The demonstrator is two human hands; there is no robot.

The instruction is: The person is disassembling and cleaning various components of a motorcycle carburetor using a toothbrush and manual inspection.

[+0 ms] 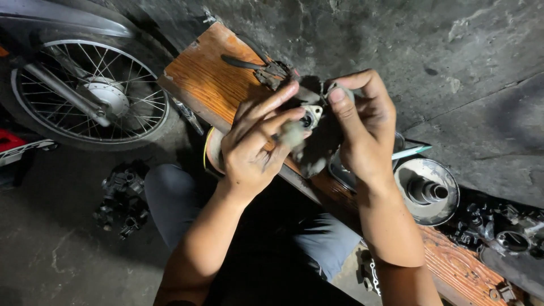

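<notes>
Big spoked motorcycle wheel (90, 96) sits upper left, an orange wooden plank (209, 79) runs diagonally under the work. A round metal pulley disc (428, 191) rests at right, pliers (258, 68) on the plank behind. Both hands meet over the plank: left hand (252, 150) and right hand (365, 133) pinch a small grimy metal part (309, 119), its round opening facing the camera; its long axis can't be made out.

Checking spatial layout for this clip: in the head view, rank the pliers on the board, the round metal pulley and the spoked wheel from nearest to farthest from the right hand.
1. Pliers, just up-left of the right hand, on the wooden board.
2. Round metal pulley, lower right.
3. Spoked wheel, far left.
</notes>
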